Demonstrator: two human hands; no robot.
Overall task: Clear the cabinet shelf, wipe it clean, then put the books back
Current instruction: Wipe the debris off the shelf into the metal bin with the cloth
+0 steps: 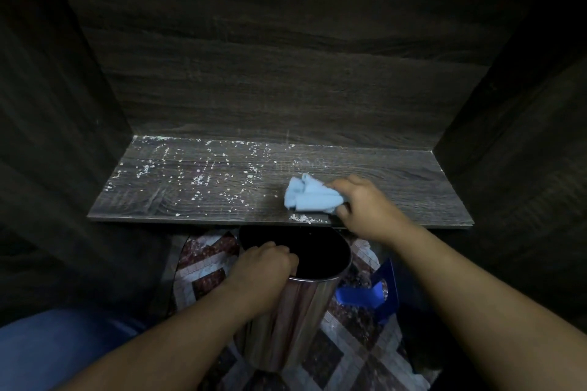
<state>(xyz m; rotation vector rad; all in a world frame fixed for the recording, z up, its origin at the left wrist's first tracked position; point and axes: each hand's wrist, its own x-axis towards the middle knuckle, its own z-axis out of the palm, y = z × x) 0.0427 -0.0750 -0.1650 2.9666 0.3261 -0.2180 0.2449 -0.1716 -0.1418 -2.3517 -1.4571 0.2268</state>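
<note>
While crumbs (197, 179) dot the shelf (397, 181), bin (295, 311) below

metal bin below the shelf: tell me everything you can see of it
The bin is a shiny metal cylinder with no lid, and its inside looks dark. It is tilted, with its open mouth just below the front edge of the shelf, under a small heap of white crumbs. The left hand grips its near rim. The patterned floor lies below; whether the base rests on it cannot be told.
</note>
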